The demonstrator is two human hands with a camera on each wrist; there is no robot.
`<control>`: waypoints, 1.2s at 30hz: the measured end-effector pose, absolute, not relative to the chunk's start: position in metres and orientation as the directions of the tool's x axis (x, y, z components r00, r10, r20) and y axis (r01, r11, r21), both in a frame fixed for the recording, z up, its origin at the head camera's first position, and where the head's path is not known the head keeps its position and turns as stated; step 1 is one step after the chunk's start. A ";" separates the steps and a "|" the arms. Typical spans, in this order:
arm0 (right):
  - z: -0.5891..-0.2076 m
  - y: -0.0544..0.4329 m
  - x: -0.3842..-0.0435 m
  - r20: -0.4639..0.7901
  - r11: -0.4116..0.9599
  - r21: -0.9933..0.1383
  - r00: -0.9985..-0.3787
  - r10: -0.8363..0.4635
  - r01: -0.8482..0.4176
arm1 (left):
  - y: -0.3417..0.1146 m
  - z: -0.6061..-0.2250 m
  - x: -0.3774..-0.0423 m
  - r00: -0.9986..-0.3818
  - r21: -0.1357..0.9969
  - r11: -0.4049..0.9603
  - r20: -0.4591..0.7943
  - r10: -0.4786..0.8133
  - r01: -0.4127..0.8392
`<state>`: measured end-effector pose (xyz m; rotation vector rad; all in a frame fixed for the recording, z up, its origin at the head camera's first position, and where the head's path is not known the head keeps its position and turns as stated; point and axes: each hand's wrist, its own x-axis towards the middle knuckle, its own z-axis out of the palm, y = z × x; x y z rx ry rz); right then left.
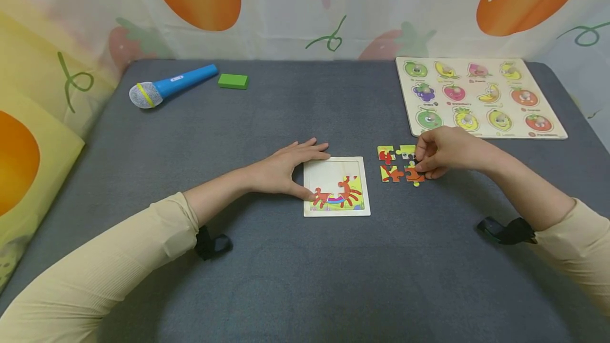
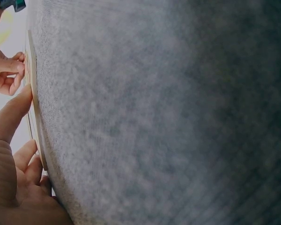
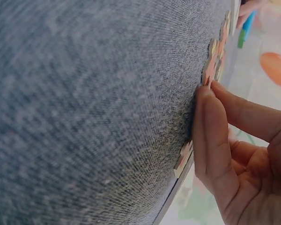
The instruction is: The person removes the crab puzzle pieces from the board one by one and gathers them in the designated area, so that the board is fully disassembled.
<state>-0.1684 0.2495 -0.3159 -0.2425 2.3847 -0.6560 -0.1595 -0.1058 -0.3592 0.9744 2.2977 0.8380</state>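
A small square wooden puzzle tray (image 1: 366, 187) lies flat, its lower half filled with pieces showing a red animal and a rainbow. My left hand (image 1: 278, 173) is spread at its left side, thumb on the lower left rim and fingers reaching to the top left corner. To the right of the tray sit several loose jigsaw pieces (image 1: 392, 174) in a small cluster. At their right edge my right hand (image 1: 448, 150) pinches a jigsaw piece (image 3: 209, 80) between thumb and fingers, low over the cloth. The fingers hide most of that piece.
Behind the right hand lies a wooden fruit peg board (image 1: 481, 99). A blue toy microphone (image 1: 183, 82) and a green block (image 1: 233, 81) rest at the back left of the grey table (image 1: 305, 279). A fruit-print curtain (image 1: 276, 9) hangs along the back edge.
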 end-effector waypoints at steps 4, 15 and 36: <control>-0.315 0.249 -0.168 -0.541 0.860 -0.511 -0.773 -0.332 -0.012 | -0.106 -0.359 -0.160 -0.618 0.699 0.558 -0.210 0.758 0.447; -0.309 0.239 -0.162 -0.484 0.849 -0.526 -0.801 -0.353 -0.055 | -0.106 -0.360 -0.160 -0.617 0.700 0.555 -0.205 0.760 0.450; -0.314 0.182 -0.147 -0.347 0.732 -0.657 -0.790 -0.506 -0.180 | -0.106 -0.359 -0.159 -0.617 0.700 0.554 -0.205 0.760 0.450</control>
